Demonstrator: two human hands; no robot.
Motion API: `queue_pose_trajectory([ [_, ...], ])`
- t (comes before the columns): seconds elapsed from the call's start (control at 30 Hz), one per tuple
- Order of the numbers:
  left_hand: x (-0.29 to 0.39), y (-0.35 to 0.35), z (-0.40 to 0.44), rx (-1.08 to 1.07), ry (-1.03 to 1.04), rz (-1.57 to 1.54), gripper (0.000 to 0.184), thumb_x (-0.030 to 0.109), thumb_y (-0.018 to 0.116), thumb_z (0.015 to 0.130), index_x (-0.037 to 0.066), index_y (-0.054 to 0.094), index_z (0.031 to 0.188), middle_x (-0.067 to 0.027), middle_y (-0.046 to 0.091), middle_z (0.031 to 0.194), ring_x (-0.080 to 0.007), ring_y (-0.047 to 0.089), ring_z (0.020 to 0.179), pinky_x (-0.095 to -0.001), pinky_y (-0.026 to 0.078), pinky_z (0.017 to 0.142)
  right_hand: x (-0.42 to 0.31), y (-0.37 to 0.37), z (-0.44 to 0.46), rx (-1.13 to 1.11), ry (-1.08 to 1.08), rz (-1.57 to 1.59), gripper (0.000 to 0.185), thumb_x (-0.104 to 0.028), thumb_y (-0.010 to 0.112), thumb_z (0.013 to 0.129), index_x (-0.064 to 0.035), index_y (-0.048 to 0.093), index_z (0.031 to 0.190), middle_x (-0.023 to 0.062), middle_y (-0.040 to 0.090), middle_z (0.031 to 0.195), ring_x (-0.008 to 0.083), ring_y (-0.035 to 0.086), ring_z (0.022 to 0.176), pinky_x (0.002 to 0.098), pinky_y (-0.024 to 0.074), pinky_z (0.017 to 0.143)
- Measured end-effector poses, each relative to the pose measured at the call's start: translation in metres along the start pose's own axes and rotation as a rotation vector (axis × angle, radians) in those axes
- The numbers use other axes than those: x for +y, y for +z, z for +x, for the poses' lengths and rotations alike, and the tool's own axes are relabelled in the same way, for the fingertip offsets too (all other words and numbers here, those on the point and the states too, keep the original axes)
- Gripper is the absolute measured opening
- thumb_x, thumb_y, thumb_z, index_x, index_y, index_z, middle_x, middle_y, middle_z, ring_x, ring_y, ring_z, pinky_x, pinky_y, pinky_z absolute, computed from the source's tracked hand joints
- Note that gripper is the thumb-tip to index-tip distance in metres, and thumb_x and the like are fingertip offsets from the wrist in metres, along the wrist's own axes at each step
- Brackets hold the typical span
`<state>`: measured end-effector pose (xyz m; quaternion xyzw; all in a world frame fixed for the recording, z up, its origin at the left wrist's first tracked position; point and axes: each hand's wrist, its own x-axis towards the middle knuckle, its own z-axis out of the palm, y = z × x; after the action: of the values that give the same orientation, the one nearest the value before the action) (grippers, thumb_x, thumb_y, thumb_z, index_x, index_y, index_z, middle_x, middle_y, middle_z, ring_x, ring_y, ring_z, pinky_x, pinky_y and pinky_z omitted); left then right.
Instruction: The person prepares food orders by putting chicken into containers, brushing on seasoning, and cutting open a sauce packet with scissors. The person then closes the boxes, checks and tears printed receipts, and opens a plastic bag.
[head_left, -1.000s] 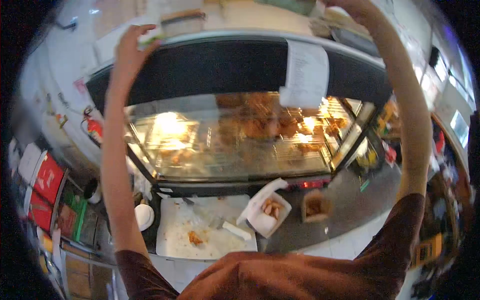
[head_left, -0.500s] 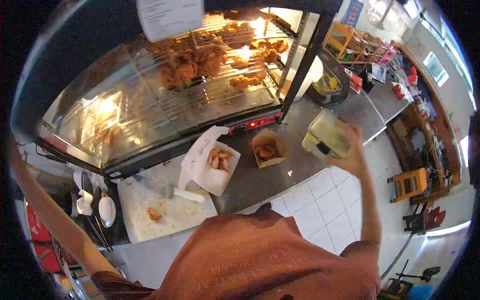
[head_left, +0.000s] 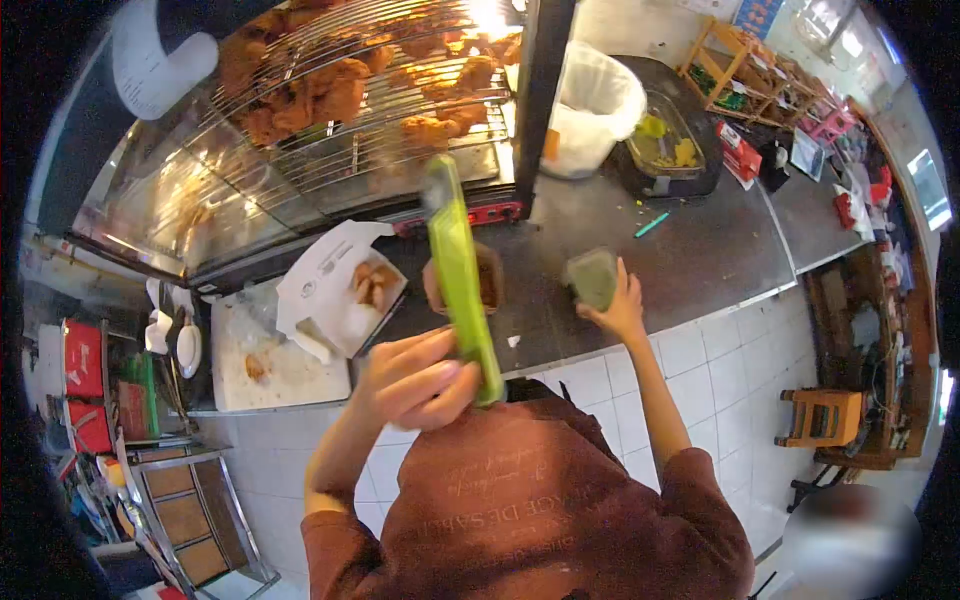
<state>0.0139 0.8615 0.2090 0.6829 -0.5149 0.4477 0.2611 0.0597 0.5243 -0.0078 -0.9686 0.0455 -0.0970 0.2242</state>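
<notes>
Left hand (head_left: 418,384): your fingers are pinching the green lid (head_left: 465,290), axis running near 12-to-6 | Right hand (head_left: 624,310): you're grasping the tub (head_left: 591,277), lying towards 2 o'clock from left fingers

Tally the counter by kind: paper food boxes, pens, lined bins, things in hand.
Paper food boxes: 2 (white box, brown box)
Pens: 1 (teal pen)
Lined bins: 1 (white bin)
In hand: 2 (left hand, green thing; right hand, tub)
Total: 6

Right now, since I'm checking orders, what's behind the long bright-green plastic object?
Behind the green object in the left hand are an open brown cardboard box and part of a long red panel. The box's middle is covered; what lies there cannot be seen.
</notes>
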Motion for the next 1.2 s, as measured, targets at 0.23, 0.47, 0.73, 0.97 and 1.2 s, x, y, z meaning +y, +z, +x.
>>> queue_pose_trajectory([
  [0.23, 0.018, 0.115, -0.026, -0.124, -0.091, -0.256, 0.02, 0.007, 0.06, 0.078, 0.004, 0.059, 0.098, -0.0137, 0.061, 0.091, -0.0249, 0.061, 0.074, -0.0311, 0.051, 0.059, 0.062, 0.008, 0.06, -0.261, 0.208, 0.409, 0.053, -0.047, 0.052, 0.081, 0.0038, 0.056, 0.097, 0.0195, 0.059, 0.083, 0.0331, 0.055, 0.074, 0.0397, 0.0421, 0.065],
  [0.47, 0.015, 0.164, -0.107, -0.551, 0.747, 0.501, 0.036, 0.007, 0.053, 0.077, 0.006, 0.051, 0.113, -0.0133, 0.054, 0.11, -0.0259, 0.057, 0.093, -0.0345, 0.049, 0.075, 0.07, -0.011, 0.073, -0.545, 0.48, 0.752, 0.044, -0.037, 0.062, 0.078, 0.0037, 0.061, 0.094, 0.0038, 0.059, 0.076, 0.0111, 0.048, 0.062, 0.0259, 0.038, 0.053],
  [0.73, 0.038, 0.179, -0.14, -0.862, -0.842, -0.644, 0.043, 0.01, 0.048, 0.08, 0.013, 0.045, 0.123, -0.0149, 0.049, 0.119, -0.0303, 0.053, 0.1, -0.0358, 0.045, 0.082, 0.075, -0.006, 0.077, -0.257, 0.375, 0.682, 0.033, -0.023, 0.074, 0.067, 0.0024, 0.061, 0.084, 0.007, 0.062, 0.077, 0.0122, 0.056, 0.067, 0.0262, 0.0438, 0.059],
  [0.97, 0.025, 0.289, -0.131, 0.143, -1.195, -0.742, 0.033, 0.028, 0.04, 0.091, 0.007, 0.049, 0.114, -0.0153, 0.056, 0.101, -0.028, 0.056, 0.084, -0.0409, 0.042, 0.071, 0.069, -0.01, 0.063, -0.094, 0.227, 0.477, 0.027, -0.021, 0.068, 0.074, 0.0018, 0.061, 0.087, 0.0041, 0.061, 0.072, 0.0089, 0.055, 0.062, 0.0225, 0.0429, 0.05],
  [1.2, -0.018, 0.293, -0.139, -0.452, -2.073, -1.013, 0.069, 0.047, 0.066, 0.072, -0.006, 0.05, 0.114, -0.0133, 0.062, 0.082, -0.0177, 0.058, 0.057, -0.0308, 0.047, 0.06, 0.073, -0.005, 0.061, -0.051, 0.221, 0.532, 0.028, -0.022, 0.068, 0.071, -0.0009, 0.064, 0.088, 0.0107, 0.064, 0.078, 0.0207, 0.062, 0.072, 0.0302, 0.0464, 0.066],
])
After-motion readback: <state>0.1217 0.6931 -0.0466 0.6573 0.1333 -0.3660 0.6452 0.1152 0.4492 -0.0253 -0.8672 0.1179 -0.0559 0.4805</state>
